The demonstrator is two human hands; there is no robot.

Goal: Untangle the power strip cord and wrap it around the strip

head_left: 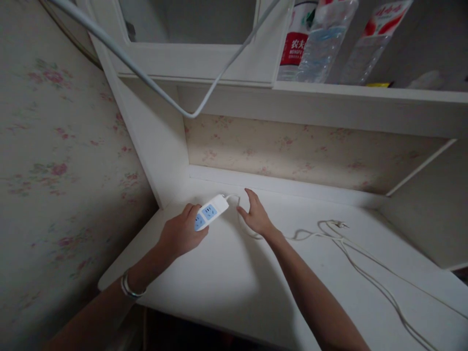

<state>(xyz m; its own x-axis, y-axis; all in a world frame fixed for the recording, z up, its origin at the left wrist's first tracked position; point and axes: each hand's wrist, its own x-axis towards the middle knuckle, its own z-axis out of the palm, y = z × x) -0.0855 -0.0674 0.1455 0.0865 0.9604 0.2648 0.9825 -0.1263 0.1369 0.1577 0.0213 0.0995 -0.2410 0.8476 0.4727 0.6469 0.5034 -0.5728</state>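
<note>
My left hand [183,230] is closed around one end of a white power strip [220,203] with blue socket faces. The strip tilts up to the right, above the white desktop. From its far end runs a white cord [303,237], which passes behind my right arm. My right hand [255,212] is beside that cord near the strip, thumb and fingers apart, with nothing seen in its grasp. The cord trails across the desk to the right, where a plug [340,224] lies among loose loops.
Bottles [327,41] stand on a shelf [365,92] above the desk [219,278]. A thick white cable [157,90] hangs in front of the cabinet [197,61]. A flowered wall [62,170] bounds the left side, and a side panel [427,209] rises at the right.
</note>
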